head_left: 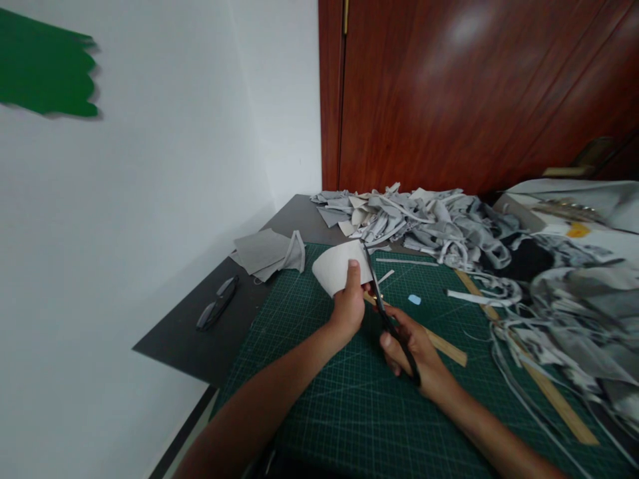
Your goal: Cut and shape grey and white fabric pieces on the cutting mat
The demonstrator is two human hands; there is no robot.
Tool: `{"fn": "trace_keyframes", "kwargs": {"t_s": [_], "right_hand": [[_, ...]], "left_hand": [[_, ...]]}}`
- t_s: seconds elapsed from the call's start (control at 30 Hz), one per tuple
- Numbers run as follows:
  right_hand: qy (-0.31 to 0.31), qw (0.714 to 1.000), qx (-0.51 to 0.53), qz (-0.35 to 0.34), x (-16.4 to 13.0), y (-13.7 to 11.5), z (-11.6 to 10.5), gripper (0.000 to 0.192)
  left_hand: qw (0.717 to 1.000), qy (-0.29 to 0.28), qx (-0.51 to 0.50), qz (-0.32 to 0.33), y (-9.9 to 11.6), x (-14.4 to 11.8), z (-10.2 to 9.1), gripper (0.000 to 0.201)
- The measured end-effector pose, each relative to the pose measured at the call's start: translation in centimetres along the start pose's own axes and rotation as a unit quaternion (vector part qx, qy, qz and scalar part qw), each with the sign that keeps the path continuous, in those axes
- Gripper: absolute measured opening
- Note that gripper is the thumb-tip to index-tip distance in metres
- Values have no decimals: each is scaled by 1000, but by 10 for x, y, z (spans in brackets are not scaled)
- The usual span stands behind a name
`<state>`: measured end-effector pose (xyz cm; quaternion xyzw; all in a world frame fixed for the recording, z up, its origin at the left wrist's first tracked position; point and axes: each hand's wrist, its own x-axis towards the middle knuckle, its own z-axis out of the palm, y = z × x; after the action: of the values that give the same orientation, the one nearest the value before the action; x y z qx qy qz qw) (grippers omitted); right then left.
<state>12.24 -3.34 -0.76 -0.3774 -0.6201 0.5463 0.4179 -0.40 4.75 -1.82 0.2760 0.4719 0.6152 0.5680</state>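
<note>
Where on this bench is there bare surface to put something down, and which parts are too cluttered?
Bare room: the green cutting mat below the left hand and right hand, and the grey table between the folded grey fabric and the glasses and wall. Crowded: the scrap pile at the back and the strips along the right.

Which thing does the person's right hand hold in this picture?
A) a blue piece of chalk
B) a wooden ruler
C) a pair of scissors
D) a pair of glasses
C: the right hand grips the black scissors, whose blades reach up to the edge of the pale fabric piece that the left hand holds above the green cutting mat.
</note>
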Motion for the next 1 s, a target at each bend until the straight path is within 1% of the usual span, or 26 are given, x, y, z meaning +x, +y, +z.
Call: {"fn": "trace_keyframes", "kwargs": {"t_s": [0.13, 0.27, 0.5, 0.6, 0.73, 0.9, 1.0], "right_hand": [[4, 1000, 10, 5, -1, -1, -1, 77], [5, 999, 32, 9, -1, 3, -2, 76], [12, 999, 45, 9, 1, 9, -2, 70], [20, 998, 51, 9, 0, 10, -2, 70], [21, 998, 52, 6, 0, 11, -2, 70], [22, 998, 57, -1, 1, 13, -3, 73], [19, 998, 60, -3, 2, 12, -4, 73]], "left_hand": [[999, -11, 38, 6, 0, -2, -4, 69], [1000, -3, 21, 2, -2, 0, -3, 68], [999, 1, 4, 40, 3, -10, 3, 51], [999, -2, -15, 43, 6, -14, 7, 48], [999, 4, -9, 36, 8, -14, 8, 47], [999, 16, 37, -9, 8, -15, 7, 50], [997, 26, 67, -19, 5, -14, 6, 49]]}}
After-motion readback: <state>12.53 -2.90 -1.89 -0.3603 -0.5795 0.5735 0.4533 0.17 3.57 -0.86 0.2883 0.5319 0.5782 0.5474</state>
